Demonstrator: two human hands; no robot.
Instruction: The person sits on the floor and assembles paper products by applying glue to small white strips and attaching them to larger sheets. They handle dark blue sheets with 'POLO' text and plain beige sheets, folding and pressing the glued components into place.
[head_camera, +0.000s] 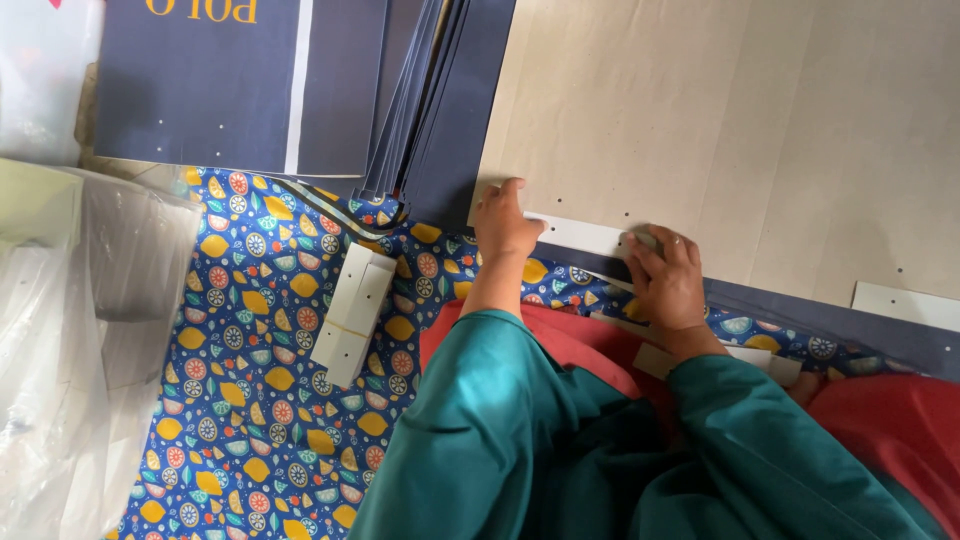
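- The left hand (503, 222) lies flat, fingers together, on the near edge of a big brown cardboard sheet (720, 130). Its fingertips touch the left end of a white strip (585, 236). It grips nothing.
- The right hand (665, 275) presses down on the other end of the same white strip. Its fingers are bent and close together on top of it, and they pinch nothing.
- The white strip is long and thin. It lies along the near edge of the brown sheet, between the two hands.
- A dark blue edge (800, 318) peeks out from under the brown sheet, close to the person.
- Another white strip (905, 303) lies farther right on that same edge.
- A stack of dark blue flat sheets (440, 100) leans just left of the brown sheet.
- A bigger dark blue sheet with yellow letters (200, 80) lies at the top left.
- A small pile of white strips (350, 312) rests on the blue cloth with lemons and round fruit slices (250, 400), well left of the hands.
- Clear plastic bags (70, 350) sit at the far left.
- The person wears teal sleeves (520, 440) and has red cloth (900, 420) over the lap.
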